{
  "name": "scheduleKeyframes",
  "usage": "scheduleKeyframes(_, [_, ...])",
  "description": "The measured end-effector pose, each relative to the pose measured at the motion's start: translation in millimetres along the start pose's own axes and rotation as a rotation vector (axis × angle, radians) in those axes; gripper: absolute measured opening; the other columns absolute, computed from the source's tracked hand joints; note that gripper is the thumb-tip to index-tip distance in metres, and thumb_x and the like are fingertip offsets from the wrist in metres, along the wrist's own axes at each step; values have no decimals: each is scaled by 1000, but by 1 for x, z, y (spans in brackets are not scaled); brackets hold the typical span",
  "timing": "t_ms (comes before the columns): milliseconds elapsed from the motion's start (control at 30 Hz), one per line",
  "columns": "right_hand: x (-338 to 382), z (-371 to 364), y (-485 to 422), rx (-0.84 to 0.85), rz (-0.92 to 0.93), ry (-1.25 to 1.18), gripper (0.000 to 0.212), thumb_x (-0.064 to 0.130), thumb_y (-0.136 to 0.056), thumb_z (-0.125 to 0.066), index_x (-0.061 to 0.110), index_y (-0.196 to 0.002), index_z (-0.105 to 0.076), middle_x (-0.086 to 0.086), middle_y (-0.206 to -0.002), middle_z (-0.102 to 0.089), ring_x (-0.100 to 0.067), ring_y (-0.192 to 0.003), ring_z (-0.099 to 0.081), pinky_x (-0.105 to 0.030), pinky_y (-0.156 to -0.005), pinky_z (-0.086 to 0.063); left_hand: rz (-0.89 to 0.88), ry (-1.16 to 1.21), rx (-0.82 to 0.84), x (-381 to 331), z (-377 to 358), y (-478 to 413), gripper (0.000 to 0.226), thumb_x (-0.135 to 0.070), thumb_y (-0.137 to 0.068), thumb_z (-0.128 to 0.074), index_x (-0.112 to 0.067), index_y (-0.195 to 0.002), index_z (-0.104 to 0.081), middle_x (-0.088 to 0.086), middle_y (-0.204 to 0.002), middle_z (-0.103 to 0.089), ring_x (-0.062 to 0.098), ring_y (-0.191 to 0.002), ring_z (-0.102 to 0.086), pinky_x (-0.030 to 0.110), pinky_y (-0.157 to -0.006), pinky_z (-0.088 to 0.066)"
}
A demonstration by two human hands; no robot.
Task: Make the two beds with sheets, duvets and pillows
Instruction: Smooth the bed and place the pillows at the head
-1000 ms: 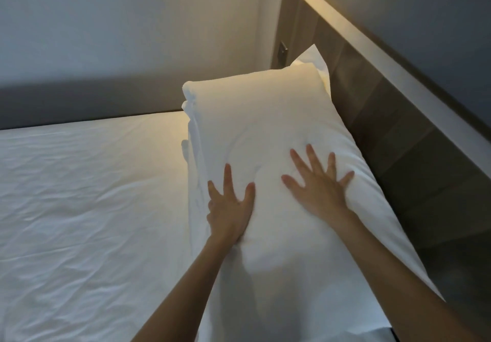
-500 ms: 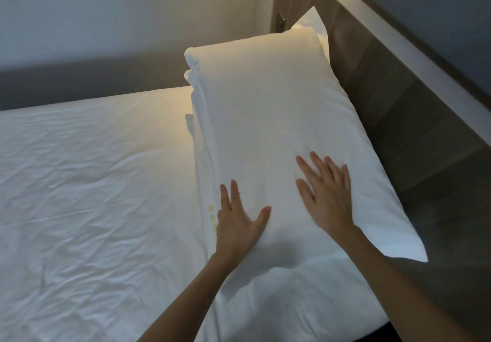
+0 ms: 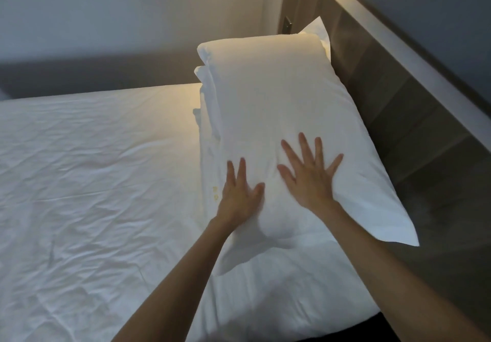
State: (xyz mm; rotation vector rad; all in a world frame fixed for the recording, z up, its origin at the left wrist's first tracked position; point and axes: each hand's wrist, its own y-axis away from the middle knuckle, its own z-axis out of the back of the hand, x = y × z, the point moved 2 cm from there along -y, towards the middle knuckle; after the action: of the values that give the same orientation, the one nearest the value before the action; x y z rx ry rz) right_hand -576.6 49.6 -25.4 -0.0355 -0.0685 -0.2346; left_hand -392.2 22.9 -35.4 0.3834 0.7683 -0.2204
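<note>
A white pillow (image 3: 276, 97) lies along the head of the bed against the wooden headboard (image 3: 393, 107). A second white pillow's corner (image 3: 317, 26) pokes out behind and under it. My left hand (image 3: 239, 195) presses flat on the pillow's near left edge, fingers straight. My right hand (image 3: 309, 174) presses flat on the pillow's top with fingers spread. The pillow dents under both palms. A wrinkled white sheet (image 3: 93, 182) covers the mattress to the left.
The headboard runs diagonally along the right with a pale ledge (image 3: 398, 30) on top. A small wall switch plate (image 3: 287, 25) sits at the far corner. A grey wall (image 3: 106, 17) stands behind the bed. Dark floor shows at the bottom right.
My right hand's fingers have spread wider and shifted slightly up the pillow. My left hand stays on the pillow's left edge. The pillow is dented deeper under the palms.
</note>
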Motion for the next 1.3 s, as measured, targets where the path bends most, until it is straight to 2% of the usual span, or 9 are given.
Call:
scheduleKeyframes(100, [2,-10,23,46,76,50,62,67,-94,-12,46,-152,-3,7,-164,1,-30,-150,2,-75,-106,4,112,-24,60,25,-18,17,84,-57,-94,-46,-27,-155,3,6,-163,2,30,-147,-19,47,-112,-28])
scheduleKeyframes(167, [0,-3,32,40,126,-13,56,59,-96,-23,45,-151,-20,11,-162,-13,-24,-150,-8,-73,-109,0,156,-100,95,39,-12,23,81,-59,-94,-45,-28,-155,-2,12,-159,-19,32,-141,-32,48,-108,-34])
scheduleKeyframes(233, [-3,11,34,-11,133,-206,44,44,-98,-44,41,-142,-43,12,-156,-31,-20,-147,-21,-68,-113,-4,169,-213,96,41,4,23,74,-62,-93,-42,-34,-154,-10,12,-153,-33,35,-133,-42,50,-105,-38])
scheduleKeyframes(333, [-13,35,25,-134,58,-415,36,28,-97,-56,35,-132,-56,9,-154,-36,-17,-146,-23,-62,-116,-1,123,-318,-68,11,28,19,60,-60,-95,-41,-31,-147,-31,11,-156,-28,35,-137,-35,48,-107,-33])
scheduleKeyframes(433, [-26,57,5,-180,-24,-439,40,30,-98,-53,36,-138,-50,6,-159,-26,-17,-149,-12,-61,-114,3,22,-303,-187,-34,41,1,60,-55,-98,-38,-24,-149,-30,16,-159,-17,37,-142,-26,48,-109,-30])
scheduleKeyframes(667, [-45,78,-51,-184,-155,-319,47,43,-101,-41,43,-147,-31,4,-163,-10,-27,-150,2,-67,-111,3,-206,-408,-168,-108,29,-84,57,-47,-102,-33,-36,-154,-13,4,-164,4,39,-148,2,60,-114,-14])
scheduleKeyframes(833, [-51,36,-72,98,-425,-373,52,58,-99,-15,52,-150,-1,10,-163,9,-33,-147,17,-77,-105,4,-116,-429,-90,-102,3,-127,55,-59,-99,-21,-50,-150,-5,-7,-162,13,44,-145,16,72,-108,1])
scheduleKeyframes(1000, [-47,0,-67,20,-367,-190,63,70,-91,-11,53,-146,14,10,-162,13,-35,-147,18,-79,-103,1,-121,-383,-139,-70,-15,-130,56,-66,-96,-17,-55,-148,0,-12,-161,15,38,-146,19,71,-108,6])
scheduleKeyframes(1300, [-50,-4,-26,12,-298,-174,80,82,-80,-10,48,-150,11,8,-162,12,-30,-149,14,-74,-109,0,-132,-401,-110,-47,-18,-92,67,-67,-95,-19,-43,-152,8,-7,-161,20,33,-147,18,61,-113,9])
